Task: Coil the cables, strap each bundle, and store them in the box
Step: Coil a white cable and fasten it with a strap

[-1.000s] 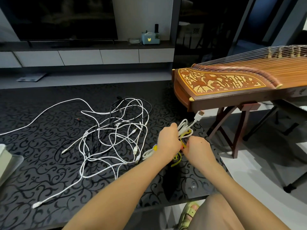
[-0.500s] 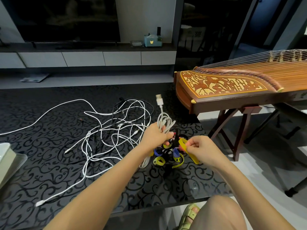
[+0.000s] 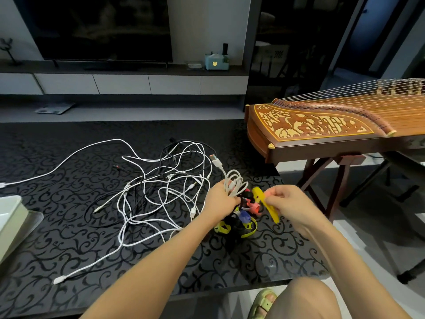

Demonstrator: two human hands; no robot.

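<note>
Hands are shown at work near the right end of a glossy black table with a scroll pattern (image 3: 69,249).

At the far left edge, a pale shallow box (image 3: 9,217) is glimpsed, only partly in frame and well apart from the hands. Next, a loose tangle of thin white and black cables (image 3: 161,192) is spread over the middle of the table, uncoiled.

Just right of it, the left hand (image 3: 220,201) is closed round a small coil of white cable (image 3: 235,184), whose flat plug (image 3: 213,158) is pointed up and to the left. Below the coil, a heap of coloured fastening straps in yellow, blue, pink and black (image 3: 241,219) is left on the table. Further right, a single yellow strap (image 3: 258,195) is pinched between the thumb and fingers of the right hand (image 3: 289,203) and held just beside the coil. At the far right, a carved brown wooden zither on a stand (image 3: 322,127) is placed beside the table.

A second ago both hands were pressed together over the bundle. Now they are drawn apart, and one yellow strap has been pulled free of the heap. From this it is judged that coiling of this cable is finished and strapping is about to begin. The tangle is yet to be coiled, and what is held in the box cannot be told.
</note>
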